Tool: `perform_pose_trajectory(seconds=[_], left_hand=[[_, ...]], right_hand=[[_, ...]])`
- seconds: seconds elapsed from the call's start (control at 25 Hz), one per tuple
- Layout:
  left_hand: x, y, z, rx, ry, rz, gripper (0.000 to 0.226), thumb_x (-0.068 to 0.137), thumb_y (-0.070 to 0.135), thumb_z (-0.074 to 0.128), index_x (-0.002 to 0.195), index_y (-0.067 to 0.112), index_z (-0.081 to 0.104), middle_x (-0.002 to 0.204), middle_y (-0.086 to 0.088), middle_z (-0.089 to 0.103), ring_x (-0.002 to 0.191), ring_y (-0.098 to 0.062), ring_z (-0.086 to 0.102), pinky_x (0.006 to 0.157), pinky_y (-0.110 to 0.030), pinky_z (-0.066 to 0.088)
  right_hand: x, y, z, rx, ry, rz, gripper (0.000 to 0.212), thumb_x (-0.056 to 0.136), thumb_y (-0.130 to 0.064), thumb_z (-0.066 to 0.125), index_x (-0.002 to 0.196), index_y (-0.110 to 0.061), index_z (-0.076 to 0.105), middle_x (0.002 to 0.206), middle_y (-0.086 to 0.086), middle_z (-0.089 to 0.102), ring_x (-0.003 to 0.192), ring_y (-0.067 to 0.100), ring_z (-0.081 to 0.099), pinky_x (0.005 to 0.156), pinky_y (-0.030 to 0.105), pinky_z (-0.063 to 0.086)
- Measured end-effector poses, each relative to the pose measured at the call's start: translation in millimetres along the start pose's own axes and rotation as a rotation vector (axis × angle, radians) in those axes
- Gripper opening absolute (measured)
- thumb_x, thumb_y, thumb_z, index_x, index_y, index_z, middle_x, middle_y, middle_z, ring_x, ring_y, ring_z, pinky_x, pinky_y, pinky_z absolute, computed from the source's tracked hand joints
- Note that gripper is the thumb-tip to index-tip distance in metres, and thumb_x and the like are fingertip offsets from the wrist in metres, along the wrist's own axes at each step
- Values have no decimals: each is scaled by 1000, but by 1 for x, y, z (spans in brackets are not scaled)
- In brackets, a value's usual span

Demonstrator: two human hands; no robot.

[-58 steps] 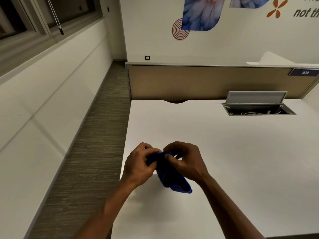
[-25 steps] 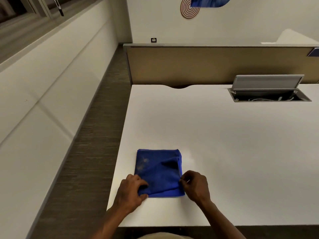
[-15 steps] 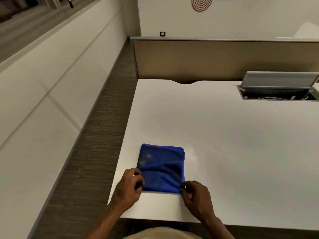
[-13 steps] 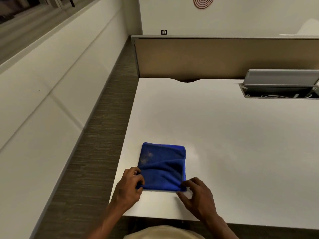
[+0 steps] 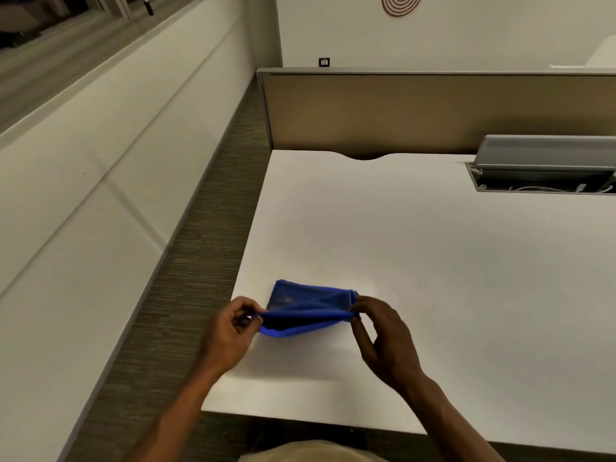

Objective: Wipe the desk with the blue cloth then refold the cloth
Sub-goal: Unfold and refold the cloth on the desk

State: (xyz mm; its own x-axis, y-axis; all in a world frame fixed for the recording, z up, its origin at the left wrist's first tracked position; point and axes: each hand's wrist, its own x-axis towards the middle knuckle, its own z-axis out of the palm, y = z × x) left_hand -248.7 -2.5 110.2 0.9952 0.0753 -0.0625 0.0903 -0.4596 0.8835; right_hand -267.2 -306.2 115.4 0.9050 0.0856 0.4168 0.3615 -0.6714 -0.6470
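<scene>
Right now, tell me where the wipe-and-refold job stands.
Looks done: no marks show on the white desk, though whether it was wiped can't be told from this view. In hand: the left hand and right hand each pinch a near corner of the blue cloth, lifting that edge while the far edge rests on the desk. Left: carry the lifted edge over to finish the fold and flatten it.

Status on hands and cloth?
Left hand and right hand each pinch a near corner of the blue cloth, near edge lifted off white desk. Nothing obstructing.
</scene>
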Motion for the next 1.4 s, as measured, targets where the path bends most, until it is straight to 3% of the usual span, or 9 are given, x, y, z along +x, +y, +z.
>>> perform_pose_trajectory(seconds=[0.12,0.24,0.4,0.52,0.68,0.88,1.04,1.2,1.4], left_hand=[[19,30,-18,-71,96,71,18,96,21,70,96,39,67,87,5,76,65,-18,73,57,-21,57],[43,37,-17,-92,168,23,10,96,30,69,96,40,69,85,8,77,79,-15,73,71,-29,60],[64,18,14,-271,108,-363,14,101,29,64,114,23,67,106,-5,75,104,-29,70,79,-38,55],[64,-4,37,-121,89,-416,26,98,28,69,123,21,63,119,-9,68,113,-25,64,86,-35,51],[58,-13,52,302,-12,-313,46,89,27,79,132,22,63,124,-4,68,110,-22,65,96,-36,55],[70,-13,57,414,-61,-312,73,86,20,80,151,20,47,122,-8,66,113,-25,62,94,-32,50],[88,-6,49,281,-131,-362,93,81,13,84,158,25,34,119,-8,67,108,-24,64,92,-31,52],[117,4,26,-4,-128,-364,66,86,8,80,144,23,53,116,-11,65,107,-25,64,95,-41,58],[167,24,-6,-320,-36,-274,64,91,-2,72,143,29,52,114,-3,60,108,-19,61,94,-45,60]], right_hand=[[42,-16,-20,148,14,27,20,102,-24,53,116,-26,68,109,-19,72,94,2,69,82,14,50],[72,-17,-13,345,-5,193,22,103,-31,48,113,-36,67,103,-20,72,77,8,68,65,10,47],[82,20,25,399,-131,645,22,106,-31,53,122,-28,68,110,-7,72,96,16,69,81,33,58],[68,47,42,356,-309,885,42,102,-30,63,142,-22,57,111,0,66,95,18,66,81,36,59],[62,51,44,377,-354,841,54,90,-25,75,140,-29,55,97,-6,66,88,11,65,69,25,53],[62,35,48,248,-369,398,59,93,-14,61,143,-42,48,115,-24,65,82,4,61,75,14,47],[64,28,56,137,-345,303,54,96,-6,54,136,-42,48,126,-20,59,97,-4,55,85,18,41],[85,25,61,200,-113,286,42,91,8,60,96,-30,76,106,-12,65,93,-2,62,75,11,44],[135,7,69,266,7,281,44,94,9,60,122,-22,76,125,-11,66,110,0,63,83,20,53]])
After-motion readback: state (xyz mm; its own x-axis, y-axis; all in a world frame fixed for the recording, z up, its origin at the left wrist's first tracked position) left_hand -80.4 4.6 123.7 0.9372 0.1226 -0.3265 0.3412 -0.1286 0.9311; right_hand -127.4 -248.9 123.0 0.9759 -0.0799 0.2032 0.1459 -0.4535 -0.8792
